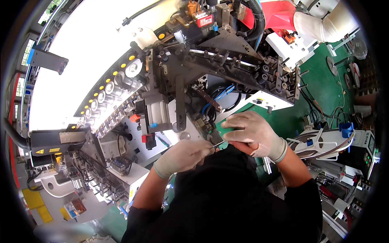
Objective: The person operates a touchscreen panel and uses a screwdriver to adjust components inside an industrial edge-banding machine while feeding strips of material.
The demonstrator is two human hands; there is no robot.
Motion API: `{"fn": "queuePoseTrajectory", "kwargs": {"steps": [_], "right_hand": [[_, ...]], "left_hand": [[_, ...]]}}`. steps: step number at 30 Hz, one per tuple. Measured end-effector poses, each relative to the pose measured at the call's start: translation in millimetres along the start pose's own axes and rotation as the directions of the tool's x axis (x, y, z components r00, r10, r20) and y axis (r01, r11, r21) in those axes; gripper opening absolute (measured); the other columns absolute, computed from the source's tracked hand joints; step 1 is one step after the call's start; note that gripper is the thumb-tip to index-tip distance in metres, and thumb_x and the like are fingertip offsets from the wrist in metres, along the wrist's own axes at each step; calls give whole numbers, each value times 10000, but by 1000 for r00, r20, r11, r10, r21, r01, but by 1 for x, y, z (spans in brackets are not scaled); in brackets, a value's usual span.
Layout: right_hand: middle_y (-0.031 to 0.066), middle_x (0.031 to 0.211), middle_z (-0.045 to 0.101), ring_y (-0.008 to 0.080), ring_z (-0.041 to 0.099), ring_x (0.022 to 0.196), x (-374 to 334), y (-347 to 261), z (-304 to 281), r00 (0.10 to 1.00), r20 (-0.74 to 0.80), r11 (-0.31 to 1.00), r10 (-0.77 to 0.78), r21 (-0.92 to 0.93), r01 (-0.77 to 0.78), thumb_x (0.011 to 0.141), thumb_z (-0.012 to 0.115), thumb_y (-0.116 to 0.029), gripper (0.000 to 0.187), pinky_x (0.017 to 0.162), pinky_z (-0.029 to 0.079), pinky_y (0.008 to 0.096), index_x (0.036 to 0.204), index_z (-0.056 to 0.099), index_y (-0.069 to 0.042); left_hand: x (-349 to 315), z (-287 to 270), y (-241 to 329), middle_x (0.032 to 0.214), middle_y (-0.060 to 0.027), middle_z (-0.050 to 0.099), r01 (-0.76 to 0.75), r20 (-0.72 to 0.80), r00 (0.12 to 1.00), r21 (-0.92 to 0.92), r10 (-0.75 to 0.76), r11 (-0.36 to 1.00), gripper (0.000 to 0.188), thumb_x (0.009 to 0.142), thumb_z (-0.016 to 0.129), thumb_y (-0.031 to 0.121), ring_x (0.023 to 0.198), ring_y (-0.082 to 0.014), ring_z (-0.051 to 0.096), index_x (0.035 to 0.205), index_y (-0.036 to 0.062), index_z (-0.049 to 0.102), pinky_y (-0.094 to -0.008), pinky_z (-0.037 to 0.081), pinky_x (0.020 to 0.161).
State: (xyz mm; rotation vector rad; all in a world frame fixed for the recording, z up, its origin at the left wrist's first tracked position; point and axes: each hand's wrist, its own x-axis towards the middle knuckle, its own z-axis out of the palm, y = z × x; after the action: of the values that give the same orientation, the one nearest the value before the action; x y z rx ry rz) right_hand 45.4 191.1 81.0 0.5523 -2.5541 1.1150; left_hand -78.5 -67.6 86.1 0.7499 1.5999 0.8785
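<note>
Right of the grey block, 1 thin rod, best kept steady, is pinched by the left hand beside the curled right hand, grip unclear.

So the thing being handled is a thin metal piece, basically a skinny silvery sliver, a bit right of centre and just below mid-height in the frame. Looks straight and rigid from what I can see, with a pale shine along it and a darker bit at the left end. It's sitting at a shallow slant, left end lower, right end higher. That left end is pinched in the fingertips of the gloved left hand, and the other end points up to the gloved right hand; can't tell if it's actually touching there. Fingers hide its ends, so no clue on full length or exact type.
</note>
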Motion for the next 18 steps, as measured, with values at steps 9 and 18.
{"fn": "queuePoseTrajectory", "kwargs": {"steps": [9, 18], "right_hand": [[90, 977, 728, 355, 683, 1016, -12, 4, 1, 972, 229, 914, 52, 381, -139, 846, 737, -107, 124, 885, 535, 432, 964, 738, -71], [143, 969, 735, 296, 697, 940, -30, -11, 10, 931, 347, 483, 112, 800, -356, 943, 682, -135, 155, 884, 527, 388, 922, 701, 17]], "left_hand": [[-7, -3, -7, 684, -14, 569, -71, 168, 984, 63, 59, 996, 268, 1103, 532, 197, 595, -91, 544, 1191, 3, 696, -261, 448, 545], [-17, -11, -8, 647, -5, 534, -40, 382, 913, -259, 141, 965, 352, 1099, 589, 286, 519, -81, 491, 1227, -27, 685, -250, 382, 472]]}}
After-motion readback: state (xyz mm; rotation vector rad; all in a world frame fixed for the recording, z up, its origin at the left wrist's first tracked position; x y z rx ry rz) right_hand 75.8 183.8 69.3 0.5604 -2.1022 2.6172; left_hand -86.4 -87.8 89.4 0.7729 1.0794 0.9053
